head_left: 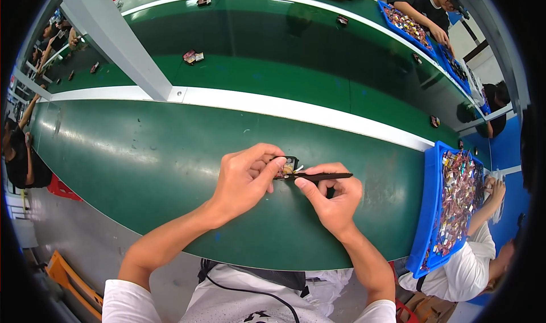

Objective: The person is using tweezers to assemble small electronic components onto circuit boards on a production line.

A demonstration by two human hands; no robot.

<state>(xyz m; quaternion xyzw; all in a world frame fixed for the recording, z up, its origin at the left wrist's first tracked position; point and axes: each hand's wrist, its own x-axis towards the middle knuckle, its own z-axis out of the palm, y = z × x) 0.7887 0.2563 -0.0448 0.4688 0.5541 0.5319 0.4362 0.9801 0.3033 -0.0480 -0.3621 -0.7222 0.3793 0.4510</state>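
My left hand [242,178] pinches a small black-cased electronic assembly [290,163] between thumb and fingers, just above the green worktop [153,169]. Inside the case a pinkish and yellowish part shows, along with a small pale piece at its right side. My right hand [339,203] grips a slim dark tool [333,176], which looks like tweezers, lying almost level between thumb and fingers. The tool's left end meets the lower edge of the assembly; whether it touches the parts inside is too small to tell.
A blue tray [430,209] heaped with small pinkish parts stands at the right. Beyond a white rail [256,104], a green conveyor belt [273,73] carries several small assemblies. A grey post [122,44] rises at the left. Other people sit along the far side and at both ends.
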